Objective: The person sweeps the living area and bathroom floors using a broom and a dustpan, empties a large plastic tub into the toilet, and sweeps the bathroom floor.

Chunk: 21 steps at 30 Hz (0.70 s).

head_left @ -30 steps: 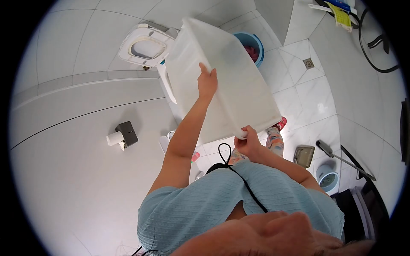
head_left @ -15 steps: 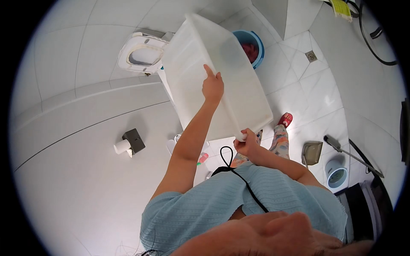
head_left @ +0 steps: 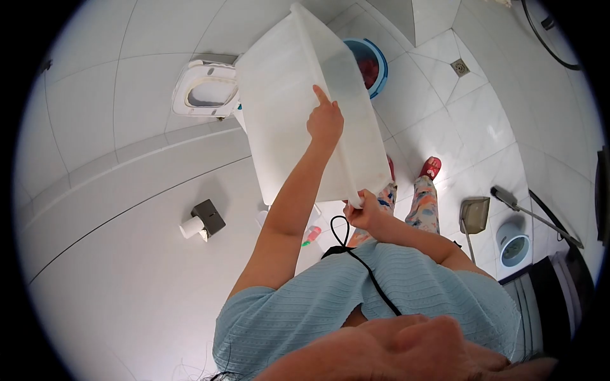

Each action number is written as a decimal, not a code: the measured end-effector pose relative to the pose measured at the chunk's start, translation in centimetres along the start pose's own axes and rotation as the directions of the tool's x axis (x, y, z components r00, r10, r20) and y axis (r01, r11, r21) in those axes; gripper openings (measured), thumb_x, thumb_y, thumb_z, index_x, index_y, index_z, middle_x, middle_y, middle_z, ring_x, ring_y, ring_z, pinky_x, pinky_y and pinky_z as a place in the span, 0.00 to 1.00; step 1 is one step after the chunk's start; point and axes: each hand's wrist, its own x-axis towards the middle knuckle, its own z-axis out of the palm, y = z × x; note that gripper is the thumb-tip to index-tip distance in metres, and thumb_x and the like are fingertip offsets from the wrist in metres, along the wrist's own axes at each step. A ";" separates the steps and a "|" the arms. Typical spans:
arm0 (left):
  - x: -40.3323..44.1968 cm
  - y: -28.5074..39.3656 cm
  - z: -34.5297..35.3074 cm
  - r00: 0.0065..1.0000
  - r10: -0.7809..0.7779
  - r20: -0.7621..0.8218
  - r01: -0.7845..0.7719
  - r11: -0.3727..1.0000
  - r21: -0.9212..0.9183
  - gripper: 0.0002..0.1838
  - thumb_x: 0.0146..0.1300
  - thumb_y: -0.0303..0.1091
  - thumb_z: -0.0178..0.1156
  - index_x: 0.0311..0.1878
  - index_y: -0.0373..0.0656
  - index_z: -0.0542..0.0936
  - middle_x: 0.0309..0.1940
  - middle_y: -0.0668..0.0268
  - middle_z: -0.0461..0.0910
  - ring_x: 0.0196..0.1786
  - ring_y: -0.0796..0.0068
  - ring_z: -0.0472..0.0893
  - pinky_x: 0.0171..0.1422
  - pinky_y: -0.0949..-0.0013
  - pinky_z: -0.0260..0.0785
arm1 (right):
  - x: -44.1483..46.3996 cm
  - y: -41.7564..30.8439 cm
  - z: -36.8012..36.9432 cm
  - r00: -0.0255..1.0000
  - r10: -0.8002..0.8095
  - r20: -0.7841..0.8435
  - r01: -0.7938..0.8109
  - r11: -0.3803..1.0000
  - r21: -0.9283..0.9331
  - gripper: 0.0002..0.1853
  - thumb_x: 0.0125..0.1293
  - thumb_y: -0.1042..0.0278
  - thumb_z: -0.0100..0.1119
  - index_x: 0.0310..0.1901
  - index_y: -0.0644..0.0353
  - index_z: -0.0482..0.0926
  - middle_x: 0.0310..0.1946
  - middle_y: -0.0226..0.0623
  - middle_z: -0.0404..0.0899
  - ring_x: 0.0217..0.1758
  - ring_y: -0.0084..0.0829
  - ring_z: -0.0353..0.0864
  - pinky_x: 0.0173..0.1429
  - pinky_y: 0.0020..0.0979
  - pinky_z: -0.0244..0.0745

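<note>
A large white translucent plastic tub point(head_left: 277, 120) is held up in front of me, tilted on its side. My left hand point(head_left: 325, 120) is closed over its long rim, the forefinger stretched out along the plastic. Near my waist, my right hand point(head_left: 366, 213) grips the rim at the tub's near corner. Some fingers of each hand are hidden behind the rim. Partly covered by the tub's far side, a blue bucket point(head_left: 381, 79) with dark red contents stands on the floor.
A toilet point(head_left: 181, 92) with its seat showing stands left of the tub. A paper holder point(head_left: 210, 216) is on the left wall. To the right are a dustpan point(head_left: 474, 216), a brush point(head_left: 505, 197) and a small blue bin point(head_left: 513, 251). A floor drain point(head_left: 460, 68) lies beyond.
The tub has shifted slightly up and left in view, with both hands still on it. My left hand sits a little further right, and both red shoes now show.
</note>
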 end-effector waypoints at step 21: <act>2.4 4.2 0.0 0.998 0.057 0.019 -0.060 0.984 0.170 0.37 0.65 0.42 0.49 0.69 0.34 0.46 0.30 0.53 0.81 0.35 0.56 0.82 0.38 0.59 0.74 | 0.4 -1.9 1.4 0.982 0.077 0.174 -0.087 0.995 0.047 0.10 0.50 0.65 0.50 0.31 0.61 0.72 0.24 0.36 0.71 0.18 0.24 0.64 0.18 0.19 0.67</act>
